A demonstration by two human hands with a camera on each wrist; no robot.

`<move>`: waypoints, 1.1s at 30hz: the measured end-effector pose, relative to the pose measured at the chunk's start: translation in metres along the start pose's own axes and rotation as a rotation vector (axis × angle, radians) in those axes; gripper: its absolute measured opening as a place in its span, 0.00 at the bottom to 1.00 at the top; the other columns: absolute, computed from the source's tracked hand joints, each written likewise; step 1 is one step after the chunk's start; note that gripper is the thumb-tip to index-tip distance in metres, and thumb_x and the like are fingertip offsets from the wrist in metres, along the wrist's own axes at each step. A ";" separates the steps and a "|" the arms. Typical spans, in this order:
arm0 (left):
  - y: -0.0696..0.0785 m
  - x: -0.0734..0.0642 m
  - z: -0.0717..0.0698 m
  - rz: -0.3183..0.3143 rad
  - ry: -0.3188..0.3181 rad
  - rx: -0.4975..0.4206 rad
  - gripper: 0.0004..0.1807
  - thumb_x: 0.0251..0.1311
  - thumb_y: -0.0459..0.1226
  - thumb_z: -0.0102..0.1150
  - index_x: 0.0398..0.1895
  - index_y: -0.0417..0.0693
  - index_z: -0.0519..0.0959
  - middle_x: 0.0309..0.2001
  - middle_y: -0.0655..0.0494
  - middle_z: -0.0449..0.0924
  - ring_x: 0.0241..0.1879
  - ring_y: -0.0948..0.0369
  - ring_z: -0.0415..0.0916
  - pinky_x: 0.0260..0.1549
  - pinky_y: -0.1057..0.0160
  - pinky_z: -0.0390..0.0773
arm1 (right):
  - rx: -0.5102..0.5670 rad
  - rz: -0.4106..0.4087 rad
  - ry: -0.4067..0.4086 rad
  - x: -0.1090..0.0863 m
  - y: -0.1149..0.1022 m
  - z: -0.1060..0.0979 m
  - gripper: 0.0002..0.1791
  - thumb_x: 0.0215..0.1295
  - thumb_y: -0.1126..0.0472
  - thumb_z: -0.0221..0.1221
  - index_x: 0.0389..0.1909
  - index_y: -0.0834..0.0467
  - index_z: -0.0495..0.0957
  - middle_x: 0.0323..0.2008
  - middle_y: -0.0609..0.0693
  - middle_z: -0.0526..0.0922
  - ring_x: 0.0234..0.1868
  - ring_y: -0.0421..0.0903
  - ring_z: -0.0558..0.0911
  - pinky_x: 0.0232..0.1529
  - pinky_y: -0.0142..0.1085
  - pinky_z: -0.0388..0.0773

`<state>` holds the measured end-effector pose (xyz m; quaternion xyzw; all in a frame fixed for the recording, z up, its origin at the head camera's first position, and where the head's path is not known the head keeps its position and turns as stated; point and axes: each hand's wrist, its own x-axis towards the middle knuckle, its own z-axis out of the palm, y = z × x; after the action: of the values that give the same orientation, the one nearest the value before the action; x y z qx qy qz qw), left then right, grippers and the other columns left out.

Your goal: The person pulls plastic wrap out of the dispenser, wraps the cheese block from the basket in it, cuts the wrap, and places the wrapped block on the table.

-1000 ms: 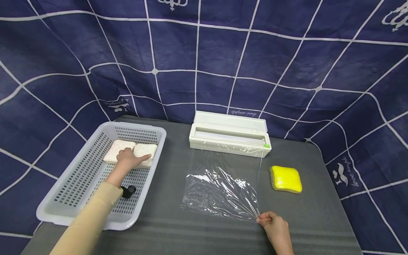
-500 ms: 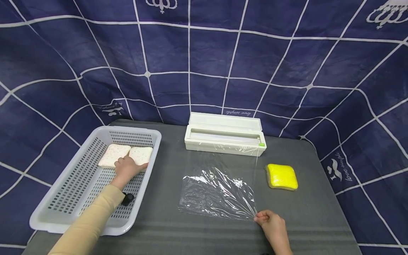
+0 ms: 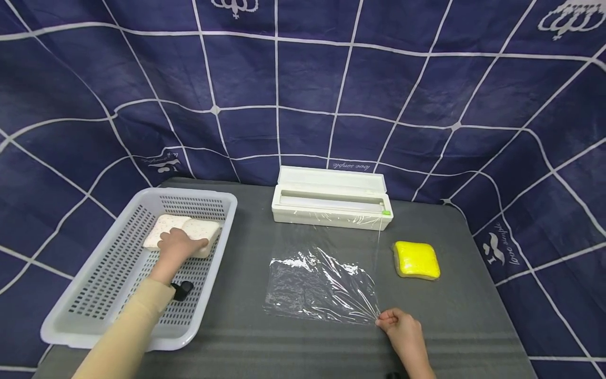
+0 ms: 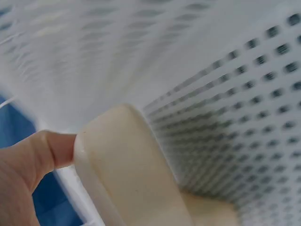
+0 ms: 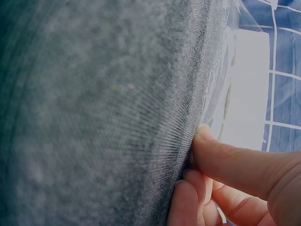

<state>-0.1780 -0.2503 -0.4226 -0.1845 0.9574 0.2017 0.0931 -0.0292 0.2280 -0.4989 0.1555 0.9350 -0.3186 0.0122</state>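
In the basket (image 3: 222, 210), my left hand (image 3: 177, 247) grips a thick, cream-white, rounded square block (image 3: 204, 237), its thumb against the near right edge. From the left wrist, the same block (image 4: 131, 165) appears tilted, with the thumb at its end; the other fingers are hidden. A second white block (image 3: 163, 226) with fine specks lies to its left. At the front right, my right hand (image 3: 402, 334) pinches the corner of a sheet of cling film (image 3: 317, 289). That film runs back over the grey tabletop to a white dispenser box (image 3: 331, 216).
The dispenser's lid (image 3: 333, 179) stands raised, and a green slider (image 3: 386, 212) sits at its right end. A yellow block in clear wrap (image 3: 416, 260) lies on the right of the grey table (image 3: 473, 305). Behind hangs a blue checked cloth (image 3: 312, 79).
The left hand has drawn the right-hand white block toward the front and tilted it up. The right hand keeps its pinch on the cling film. The head view has shifted slightly.
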 end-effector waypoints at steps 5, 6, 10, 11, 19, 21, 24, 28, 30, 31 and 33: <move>-0.001 -0.016 -0.036 -0.004 0.075 -0.044 0.49 0.56 0.46 0.61 0.61 0.08 0.54 0.54 0.12 0.60 0.58 0.25 0.57 0.57 0.32 0.65 | -0.004 -0.003 -0.004 0.000 -0.001 0.000 0.08 0.49 0.65 0.73 0.24 0.61 0.82 0.20 0.47 0.83 0.21 0.39 0.75 0.25 0.34 0.70; -0.001 -0.021 -0.043 0.010 0.109 -0.076 0.48 0.56 0.45 0.62 0.61 0.10 0.54 0.55 0.14 0.60 0.58 0.26 0.56 0.56 0.33 0.64 | -0.004 -0.003 -0.003 0.000 -0.001 0.000 0.08 0.49 0.65 0.73 0.24 0.61 0.82 0.20 0.47 0.83 0.21 0.39 0.75 0.25 0.34 0.70; 0.003 -0.040 -0.071 0.101 0.247 -0.209 0.43 0.56 0.42 0.64 0.63 0.15 0.58 0.56 0.18 0.62 0.58 0.30 0.55 0.52 0.34 0.63 | -0.007 -0.003 0.000 0.000 -0.001 0.000 0.08 0.49 0.65 0.73 0.24 0.62 0.82 0.20 0.47 0.83 0.21 0.39 0.75 0.25 0.34 0.70; 0.007 -0.045 -0.076 0.119 0.273 -0.238 0.43 0.56 0.41 0.65 0.64 0.17 0.58 0.56 0.18 0.61 0.58 0.31 0.55 0.51 0.34 0.63 | -0.009 -0.002 0.000 0.000 -0.001 0.000 0.08 0.49 0.65 0.73 0.24 0.62 0.82 0.20 0.47 0.83 0.21 0.39 0.75 0.25 0.34 0.70; 0.049 -0.081 -0.083 0.348 0.384 -0.354 0.44 0.51 0.34 0.70 0.68 0.26 0.60 0.60 0.24 0.61 0.55 0.37 0.62 0.46 0.39 0.67 | -0.003 -0.010 0.002 0.001 0.001 0.000 0.08 0.49 0.65 0.73 0.24 0.61 0.82 0.20 0.47 0.83 0.21 0.39 0.75 0.25 0.34 0.70; 0.060 -0.084 -0.075 0.448 0.384 -0.374 0.44 0.48 0.33 0.71 0.68 0.27 0.61 0.59 0.26 0.63 0.54 0.38 0.64 0.47 0.40 0.67 | -0.001 -0.018 0.002 0.001 0.001 0.000 0.08 0.49 0.65 0.73 0.24 0.61 0.82 0.19 0.47 0.83 0.21 0.39 0.75 0.25 0.34 0.70; 0.078 -0.087 -0.057 0.599 0.326 -0.400 0.43 0.45 0.31 0.73 0.67 0.30 0.64 0.59 0.30 0.65 0.55 0.40 0.66 0.52 0.40 0.69 | 0.003 -0.033 0.004 0.000 0.001 0.000 0.08 0.49 0.65 0.73 0.24 0.61 0.82 0.19 0.46 0.83 0.21 0.39 0.76 0.25 0.33 0.70; 0.102 -0.087 -0.029 0.752 0.171 -0.375 0.44 0.41 0.31 0.75 0.66 0.33 0.67 0.61 0.36 0.67 0.58 0.44 0.68 0.57 0.41 0.71 | 0.008 -0.045 -0.002 0.000 0.001 -0.001 0.08 0.48 0.65 0.73 0.24 0.61 0.82 0.19 0.47 0.83 0.21 0.39 0.76 0.25 0.33 0.71; 0.114 -0.088 -0.014 0.793 0.072 -0.357 0.45 0.39 0.32 0.76 0.66 0.37 0.68 0.62 0.39 0.68 0.59 0.46 0.68 0.57 0.42 0.72 | 0.005 -0.050 -0.003 0.000 0.001 -0.001 0.08 0.48 0.65 0.73 0.24 0.61 0.82 0.19 0.46 0.83 0.21 0.39 0.77 0.25 0.32 0.71; 0.121 -0.089 -0.006 0.814 0.032 -0.346 0.45 0.38 0.33 0.76 0.66 0.38 0.68 0.62 0.40 0.69 0.59 0.46 0.68 0.57 0.43 0.73 | 0.005 -0.050 -0.004 0.000 0.001 -0.001 0.08 0.48 0.65 0.73 0.24 0.61 0.82 0.19 0.46 0.83 0.21 0.39 0.76 0.25 0.32 0.71; 0.134 -0.090 0.010 0.847 -0.049 -0.331 0.46 0.37 0.32 0.76 0.66 0.40 0.69 0.62 0.42 0.69 0.59 0.47 0.67 0.57 0.44 0.73 | 0.000 -0.052 -0.001 -0.001 0.001 -0.001 0.08 0.48 0.65 0.73 0.24 0.61 0.82 0.19 0.46 0.83 0.21 0.38 0.76 0.25 0.32 0.72</move>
<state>-0.1473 -0.1041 -0.3618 0.2157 0.9008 0.3767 -0.0056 -0.0284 0.2290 -0.4985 0.1310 0.9387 -0.3188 0.0045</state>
